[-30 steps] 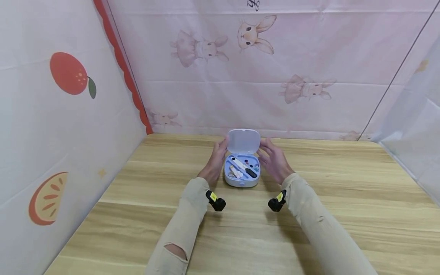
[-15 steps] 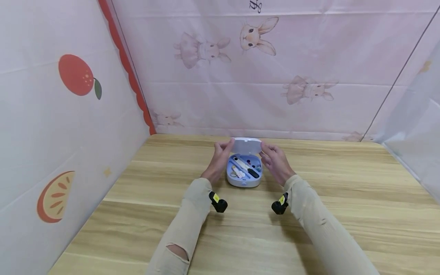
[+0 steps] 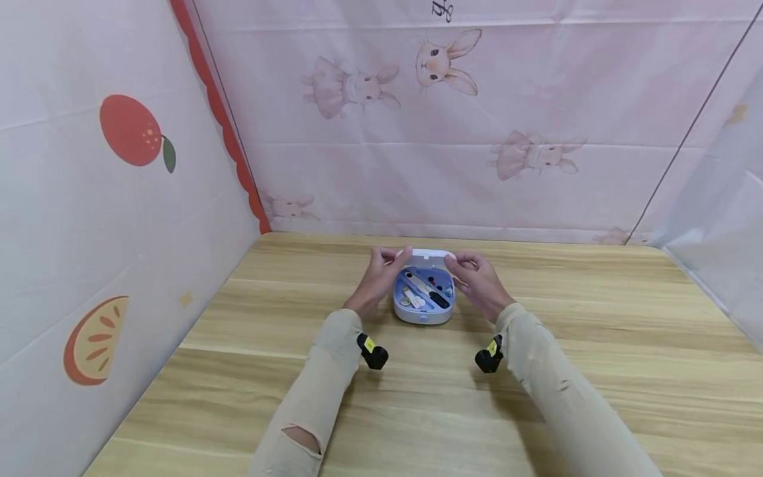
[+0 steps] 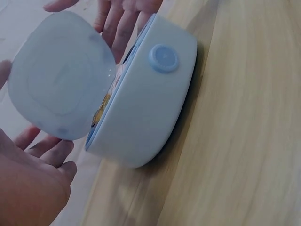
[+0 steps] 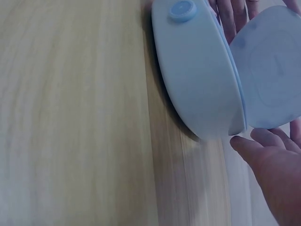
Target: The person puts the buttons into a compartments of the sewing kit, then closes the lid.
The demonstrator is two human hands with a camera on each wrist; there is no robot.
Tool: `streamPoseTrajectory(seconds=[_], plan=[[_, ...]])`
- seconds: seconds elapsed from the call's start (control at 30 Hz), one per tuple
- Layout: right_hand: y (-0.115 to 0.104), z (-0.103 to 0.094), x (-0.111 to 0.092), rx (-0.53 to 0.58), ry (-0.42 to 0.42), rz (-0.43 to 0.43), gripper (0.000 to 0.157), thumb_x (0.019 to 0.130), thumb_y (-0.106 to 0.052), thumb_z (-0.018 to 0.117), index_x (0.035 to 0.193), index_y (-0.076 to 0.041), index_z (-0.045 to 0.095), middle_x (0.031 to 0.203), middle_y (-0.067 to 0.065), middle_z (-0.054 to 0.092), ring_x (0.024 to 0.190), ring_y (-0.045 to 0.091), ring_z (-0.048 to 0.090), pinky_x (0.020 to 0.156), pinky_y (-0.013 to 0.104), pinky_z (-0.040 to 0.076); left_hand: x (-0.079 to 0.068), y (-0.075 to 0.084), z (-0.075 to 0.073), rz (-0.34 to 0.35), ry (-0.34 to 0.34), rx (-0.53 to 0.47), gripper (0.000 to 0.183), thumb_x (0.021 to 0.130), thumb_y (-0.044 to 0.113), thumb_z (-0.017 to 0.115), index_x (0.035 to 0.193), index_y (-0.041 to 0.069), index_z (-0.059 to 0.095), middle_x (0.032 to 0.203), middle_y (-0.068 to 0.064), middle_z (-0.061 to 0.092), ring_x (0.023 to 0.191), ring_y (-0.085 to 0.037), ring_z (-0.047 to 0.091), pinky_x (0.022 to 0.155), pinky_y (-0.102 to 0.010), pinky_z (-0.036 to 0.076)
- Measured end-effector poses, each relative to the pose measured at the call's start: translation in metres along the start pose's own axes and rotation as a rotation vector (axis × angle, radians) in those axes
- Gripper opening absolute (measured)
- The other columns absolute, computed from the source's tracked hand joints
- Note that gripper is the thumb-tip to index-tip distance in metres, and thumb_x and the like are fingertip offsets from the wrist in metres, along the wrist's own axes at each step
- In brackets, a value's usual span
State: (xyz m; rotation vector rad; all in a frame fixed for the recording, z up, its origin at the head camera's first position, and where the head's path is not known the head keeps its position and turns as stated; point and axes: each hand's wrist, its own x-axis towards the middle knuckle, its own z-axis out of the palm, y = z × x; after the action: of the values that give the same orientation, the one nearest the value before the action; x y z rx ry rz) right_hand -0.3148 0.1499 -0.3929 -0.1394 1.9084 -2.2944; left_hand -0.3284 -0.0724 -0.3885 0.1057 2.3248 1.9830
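A small light-blue case (image 3: 423, 318) sits on the wooden table with its hinged, translucent lid (image 3: 428, 261) tilted partway up. Inside lie a white tool with a black end (image 3: 439, 300), a small white piece (image 3: 411, 297) and several little dark and coloured bits. My left hand (image 3: 374, 281) holds the lid's left edge, thumb at the raised rim and fingers beside it. On the opposite edge, my right hand (image 3: 483, 286) does the same. Both wrist views show the case's pale side wall and round blue front button (image 4: 163, 58).
The case stands near the back of the wooden table (image 3: 429, 411), close to a pink rabbit-print backdrop (image 3: 381, 172). A white fruit-print sheet (image 3: 53, 218) borders the left side. A black camera (image 3: 373, 352) juts inward from each wrist.
The lid has swung forward and down from nearly upright. Both hands moved with it, thumbs coming onto its raised rim. The case's base stays on the table.
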Motion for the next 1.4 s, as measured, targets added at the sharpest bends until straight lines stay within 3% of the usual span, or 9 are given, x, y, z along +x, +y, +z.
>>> streamPoseTrajectory(seconds=[0.2, 0.3, 0.57, 0.7, 0.83, 1.2, 1.3, 1.4], plan=[[0.0, -0.003, -0.001, -0.081, -0.035, -0.006, 0.05, 0.102, -0.019, 0.063, 0.138, 0.006, 0.039, 0.144, 0.029, 0.046, 0.136, 0.037, 0.043, 0.116, 0.044, 0.031, 0.0, -0.004, -0.012, 0.044, -0.076, -0.004, 0.059, 0.092, 0.055, 0.069, 0.125, 0.011, 0.047, 0.141, -0.009, 0.046, 0.138, -0.027, 0.042, 0.114, -0.043, 0.033], [0.0, -0.004, -0.002, -0.172, -0.06, -0.018, 0.06, 0.101, -0.022, 0.065, 0.145, 0.008, 0.038, 0.145, 0.027, 0.047, 0.137, 0.037, 0.043, 0.115, 0.044, 0.033, -0.001, -0.007, -0.019, 0.056, -0.111, 0.002, 0.056, 0.091, 0.049, 0.073, 0.127, 0.012, 0.05, 0.139, -0.008, 0.05, 0.138, -0.026, 0.045, 0.114, -0.042, 0.035], [-0.001, -0.011, -0.005, -0.307, -0.196, -0.068, 0.071, 0.097, -0.012, 0.069, 0.152, 0.01, 0.03, 0.158, 0.026, 0.032, 0.147, 0.039, 0.029, 0.117, 0.047, 0.027, 0.0, -0.014, -0.034, 0.148, -0.213, 0.067, 0.054, 0.089, 0.031, 0.081, 0.13, 0.01, 0.054, 0.135, -0.001, 0.061, 0.137, -0.023, 0.047, 0.114, -0.048, 0.033], [0.001, -0.015, -0.005, -0.355, -0.257, -0.062, 0.079, 0.093, -0.009, 0.074, 0.155, 0.007, 0.026, 0.162, 0.024, 0.025, 0.15, 0.039, 0.021, 0.117, 0.048, 0.025, 0.001, -0.017, -0.038, 0.21, -0.26, 0.056, 0.058, 0.084, 0.016, 0.086, 0.131, 0.006, 0.054, 0.138, -0.007, 0.059, 0.137, -0.027, 0.048, 0.114, -0.053, 0.032], [0.005, -0.016, -0.003, -0.409, -0.277, -0.091, 0.082, 0.087, -0.002, 0.079, 0.152, 0.009, 0.031, 0.162, 0.024, 0.025, 0.151, 0.039, 0.018, 0.118, 0.047, 0.022, 0.001, -0.021, -0.038, 0.267, -0.28, 0.086, 0.063, 0.077, 0.008, 0.09, 0.13, 0.002, 0.056, 0.135, -0.01, 0.059, 0.136, -0.028, 0.049, 0.115, -0.05, 0.032], [0.01, -0.013, -0.007, -0.558, -0.288, -0.167, 0.093, 0.078, 0.001, 0.084, 0.152, 0.013, 0.028, 0.16, 0.03, 0.024, 0.15, 0.045, 0.016, 0.119, 0.054, 0.016, -0.005, -0.026, -0.034, 0.313, -0.262, 0.204, 0.073, 0.068, 0.009, 0.095, 0.13, 0.001, 0.057, 0.134, -0.01, 0.058, 0.138, -0.026, 0.046, 0.116, -0.042, 0.03], [0.007, -0.01, -0.01, -0.607, -0.256, -0.165, 0.096, 0.08, -0.008, 0.085, 0.155, 0.007, 0.027, 0.161, 0.027, 0.024, 0.149, 0.046, 0.017, 0.117, 0.059, 0.018, -0.007, -0.023, -0.033, 0.268, -0.257, 0.256, 0.076, 0.077, 0.021, 0.092, 0.14, 0.008, 0.052, 0.145, -0.008, 0.051, 0.144, -0.027, 0.037, 0.117, -0.043, 0.029], [0.003, -0.004, -0.011, -0.698, -0.235, -0.174, 0.099, 0.08, -0.021, 0.087, 0.156, 0.002, 0.029, 0.163, 0.024, 0.023, 0.15, 0.044, 0.016, 0.115, 0.063, 0.02, -0.01, -0.016, -0.027, 0.197, -0.268, 0.349, 0.084, 0.087, 0.044, 0.08, 0.154, 0.016, 0.038, 0.16, -0.005, 0.034, 0.15, -0.028, 0.026, 0.117, -0.051, 0.025]])
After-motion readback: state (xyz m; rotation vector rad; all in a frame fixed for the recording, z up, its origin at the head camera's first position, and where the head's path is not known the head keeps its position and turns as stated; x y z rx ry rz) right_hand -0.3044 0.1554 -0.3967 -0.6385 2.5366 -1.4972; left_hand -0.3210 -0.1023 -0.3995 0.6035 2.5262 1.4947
